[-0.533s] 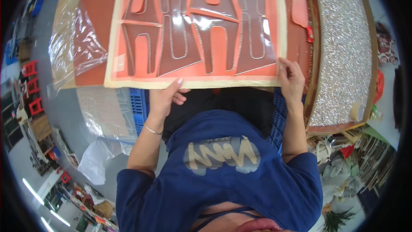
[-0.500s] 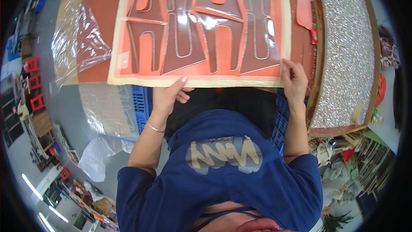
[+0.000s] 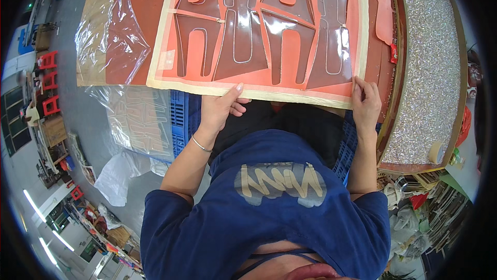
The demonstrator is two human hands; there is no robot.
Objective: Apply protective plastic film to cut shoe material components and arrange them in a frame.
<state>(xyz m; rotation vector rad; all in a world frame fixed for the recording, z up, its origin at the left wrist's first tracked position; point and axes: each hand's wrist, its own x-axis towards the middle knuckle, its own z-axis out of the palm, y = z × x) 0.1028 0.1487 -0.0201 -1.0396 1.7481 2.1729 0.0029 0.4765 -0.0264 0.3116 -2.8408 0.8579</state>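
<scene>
A coral-orange template sheet (image 3: 261, 79) with a cream taped border spans the upper middle, its clear glossy film covering dark reddish-brown panels and pale dotted outlines. My left hand (image 3: 222, 108) grips the near edge, thumb on top and fingers curled beneath. At the near right corner, my right hand (image 3: 366, 97) pinches the border between thumb and fingers. The sheet's near edge sticks out past the table toward my lap. Its far edge lies outside the picture.
Crinkled clear plastic film (image 3: 115, 36) covers the table's left part. A board with silvery glitter (image 3: 429, 73) stands at right, a tape roll (image 3: 436, 152) on its near end. Blue crates (image 3: 181, 119) flank my legs. Clear patterned sheets (image 3: 140, 119) hang low at left.
The whole view has shifted, so the table and sheet sit farther right. The sheet's near edge now slants down to the right. Another person's hand at the sheet's far left has left the picture.
</scene>
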